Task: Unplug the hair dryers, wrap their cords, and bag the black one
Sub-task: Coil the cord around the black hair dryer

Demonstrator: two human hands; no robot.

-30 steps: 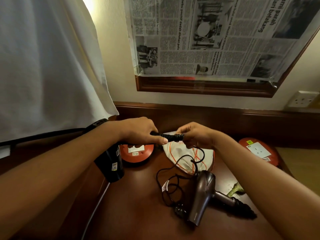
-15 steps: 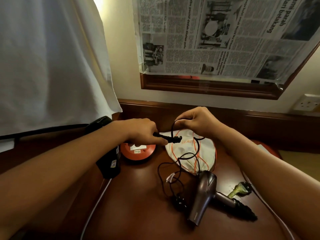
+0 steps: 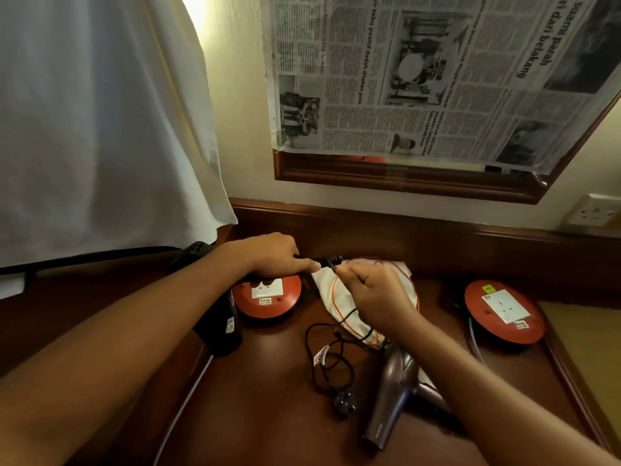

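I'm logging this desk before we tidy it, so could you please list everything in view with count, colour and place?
black hair dryer: 1, black, held at desk's left edge, partly hidden by forearm
cord: 1, black, loose loops mid-desk
plug: 1, black, on desk at cord's end
brown hair dryer: 1, brown, lying front centre
drawstring bag: 1, white with orange cord, centre back
socket reels: 2, orange-red, left and right
wall socket: 1, white, right wall
newspaper: 1, over framed mirror
left hand: grip on dryer handle
right hand: pinches cord
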